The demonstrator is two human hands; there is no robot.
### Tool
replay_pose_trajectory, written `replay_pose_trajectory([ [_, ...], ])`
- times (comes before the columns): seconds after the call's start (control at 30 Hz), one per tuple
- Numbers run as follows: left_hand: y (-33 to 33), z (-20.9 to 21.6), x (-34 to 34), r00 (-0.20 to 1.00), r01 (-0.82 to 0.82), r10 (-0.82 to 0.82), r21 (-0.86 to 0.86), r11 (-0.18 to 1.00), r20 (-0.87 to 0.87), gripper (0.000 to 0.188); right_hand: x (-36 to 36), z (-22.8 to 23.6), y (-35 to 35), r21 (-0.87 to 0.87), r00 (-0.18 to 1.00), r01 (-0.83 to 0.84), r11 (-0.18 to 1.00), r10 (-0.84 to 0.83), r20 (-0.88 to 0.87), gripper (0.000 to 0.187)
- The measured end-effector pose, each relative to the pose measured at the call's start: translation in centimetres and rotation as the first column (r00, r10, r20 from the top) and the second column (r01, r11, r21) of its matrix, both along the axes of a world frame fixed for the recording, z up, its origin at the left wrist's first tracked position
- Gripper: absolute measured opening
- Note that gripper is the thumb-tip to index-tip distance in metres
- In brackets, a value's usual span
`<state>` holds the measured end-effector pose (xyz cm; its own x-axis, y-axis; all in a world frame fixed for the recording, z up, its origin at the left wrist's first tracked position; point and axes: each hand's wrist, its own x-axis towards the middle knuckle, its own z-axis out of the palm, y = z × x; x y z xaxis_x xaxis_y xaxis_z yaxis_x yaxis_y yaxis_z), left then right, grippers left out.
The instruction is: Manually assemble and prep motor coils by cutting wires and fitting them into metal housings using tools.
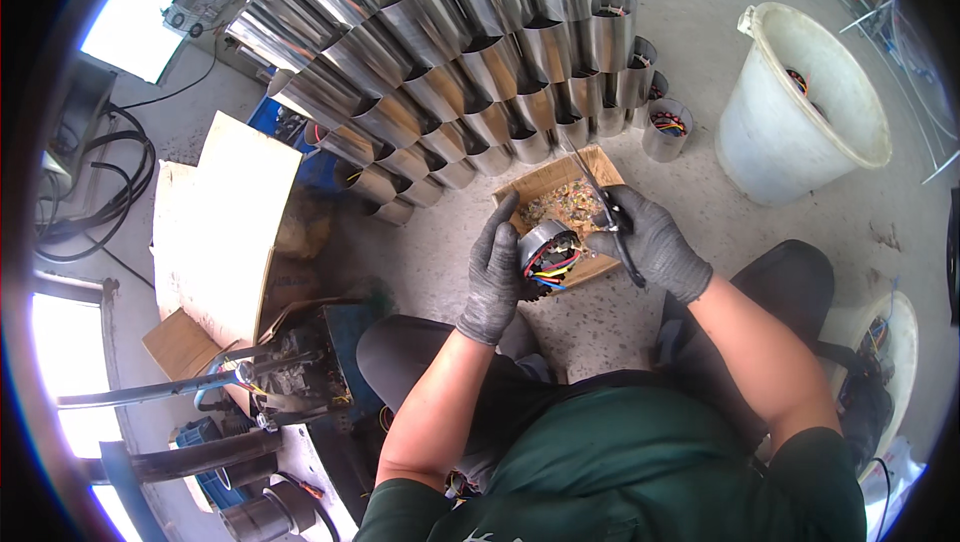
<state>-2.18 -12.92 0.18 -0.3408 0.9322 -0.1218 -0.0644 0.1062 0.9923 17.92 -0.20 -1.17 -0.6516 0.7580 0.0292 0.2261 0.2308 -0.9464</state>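
Currently grips a round, metal-rimmed part [546, 254] in the gloved left hand [492, 267], with fingers raised along its left side. Holds it tilted over the near left side of a wooden box [590, 274], with red, yellow and blue wires showing. In the gloved right hand [650, 242], clasps a long, slim dark tool [605, 205], pointing its narrow end toward the stacked metal cylinders [490, 67]. Brings right fingertips close to the part; cannot tell whether touching. Sits facing the box of small coloured scraps [563, 204], with a white bucket [765, 137] farther right.
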Motion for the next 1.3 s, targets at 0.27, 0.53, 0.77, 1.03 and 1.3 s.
replay_pose_trajectory([
  [0.27,0.1,-0.2,1.0,0.986,0.138,-0.132,-0.046,0.989,0.101,0.071,-2.4,0.8,-0.7,0.027,0.994,-0.073,0.997,0.07,0.078,0.071],
  [0.53,0.4,-0.1,1.1,0.984,0.116,-0.111,-0.034,0.993,0.14,0.071,-2.0,-3.9,0.4,-0.125,0.998,-0.002,0.992,0.009,0.057,0.053],
  [0.77,0.2,-0.4,0.1,0.98,0.086,-0.077,-0.042,0.995,0.184,0.067,-2.8,-3.5,-0.2,-0.156,0.997,0.046,0.987,-0.054,-0.048,0.037],
  [1.03,0.1,-2.8,-0.6,0.983,0.039,-0.034,-0.024,0.999,0.18,0.074,-3.6,-3.9,0.5,-0.41,0.983,0.045,0.911,-0.115,-0.147,0.04],
  [1.3,-0.4,-3.4,-0.3,0.983,0.04,-0.045,0.033,0.999,0.175,0.071,-4.4,-3.4,-0.7,-0.315,0.982,-0.107,0.943,0.05,-0.182,0.053],
])
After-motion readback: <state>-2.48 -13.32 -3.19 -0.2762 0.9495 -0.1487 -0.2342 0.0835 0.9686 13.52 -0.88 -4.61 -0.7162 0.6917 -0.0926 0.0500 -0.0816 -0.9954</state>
